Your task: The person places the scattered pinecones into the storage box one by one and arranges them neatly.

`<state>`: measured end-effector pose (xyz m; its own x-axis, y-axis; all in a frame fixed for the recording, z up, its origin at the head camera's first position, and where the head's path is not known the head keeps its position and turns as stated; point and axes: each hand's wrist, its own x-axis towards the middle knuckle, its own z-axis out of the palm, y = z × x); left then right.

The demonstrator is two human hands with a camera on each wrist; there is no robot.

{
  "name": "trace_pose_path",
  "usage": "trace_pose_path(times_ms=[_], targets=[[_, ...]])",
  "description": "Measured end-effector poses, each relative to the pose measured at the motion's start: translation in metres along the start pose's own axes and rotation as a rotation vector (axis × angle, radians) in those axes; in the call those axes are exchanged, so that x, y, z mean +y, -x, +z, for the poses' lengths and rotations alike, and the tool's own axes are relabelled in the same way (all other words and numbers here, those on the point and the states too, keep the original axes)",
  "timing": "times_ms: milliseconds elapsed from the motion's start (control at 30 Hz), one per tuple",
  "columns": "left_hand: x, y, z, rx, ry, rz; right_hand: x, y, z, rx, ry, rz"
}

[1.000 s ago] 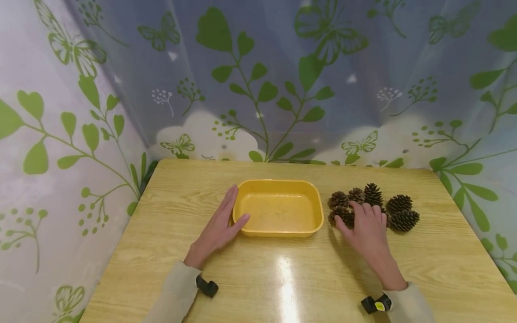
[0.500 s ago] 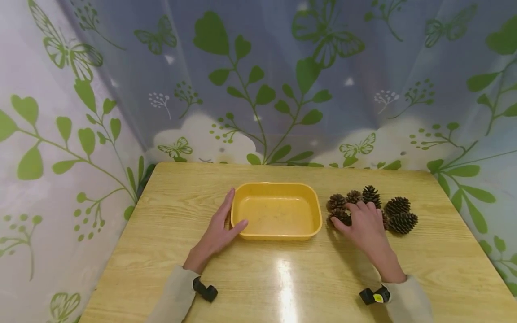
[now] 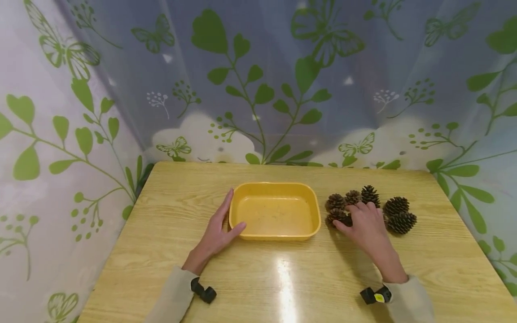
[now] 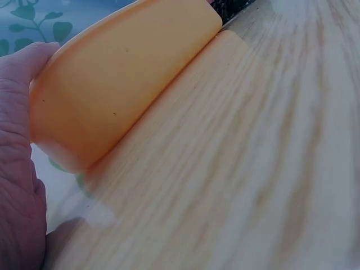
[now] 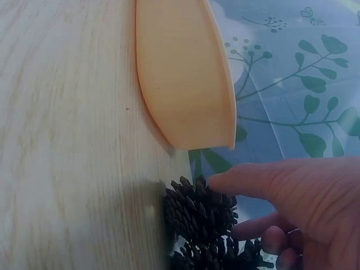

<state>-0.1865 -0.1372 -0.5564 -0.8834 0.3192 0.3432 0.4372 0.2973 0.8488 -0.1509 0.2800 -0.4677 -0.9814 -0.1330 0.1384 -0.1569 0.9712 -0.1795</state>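
Observation:
A yellow plastic tub (image 3: 274,214) with rounded corners stands on the table, with bare floor inside. My left hand (image 3: 214,233) rests at its left end, fingers straight along the outside wall and thumb over the front left corner of the rim. To the tub's right lies a cluster of dark brown pine cones (image 3: 370,196). My right hand (image 3: 368,229) reaches over the cluster and hides part of it. Its thumb and index finger hold the near-left pine cone (image 5: 197,208), one at either side, while the other fingers curl in.
The light wood table (image 3: 161,193) ends at a back edge against a printed curtain (image 3: 258,112) with leaves and butterflies. Two more pine cones (image 3: 401,223) lie right of my right hand. Each wrist wears a black camera band (image 3: 203,291).
Both hands keep nearly the same place at the tub and the pine cones. The head view has shifted slightly.

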Motion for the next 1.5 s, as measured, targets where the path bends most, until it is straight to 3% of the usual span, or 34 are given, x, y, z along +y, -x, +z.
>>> trace_pose_path(times_ms=[367,833,933,1100,1167,1333,1500], targets=[[0.003,0.0,-0.002,-0.003,0.021,0.002,-0.003,-0.001,0.003,-0.023,0.05,0.003],[0.001,0.0,-0.001,-0.011,0.004,-0.028,-0.01,0.003,0.01,0.041,0.044,-0.004],[0.008,0.0,-0.002,-0.014,0.012,-0.031,-0.01,0.002,0.011,0.058,0.036,-0.015],[0.038,-0.002,-0.01,-0.025,0.024,-0.021,-0.008,0.0,0.012,0.086,0.021,-0.024],[0.033,-0.003,-0.009,-0.022,0.02,-0.022,-0.007,0.0,0.012,0.095,0.011,-0.024],[0.0,-0.001,-0.004,-0.013,0.013,-0.026,-0.008,-0.001,0.013,0.11,-0.012,-0.025],[-0.001,-0.003,-0.005,-0.013,0.014,-0.001,-0.01,-0.003,0.011,0.139,-0.051,-0.026]])
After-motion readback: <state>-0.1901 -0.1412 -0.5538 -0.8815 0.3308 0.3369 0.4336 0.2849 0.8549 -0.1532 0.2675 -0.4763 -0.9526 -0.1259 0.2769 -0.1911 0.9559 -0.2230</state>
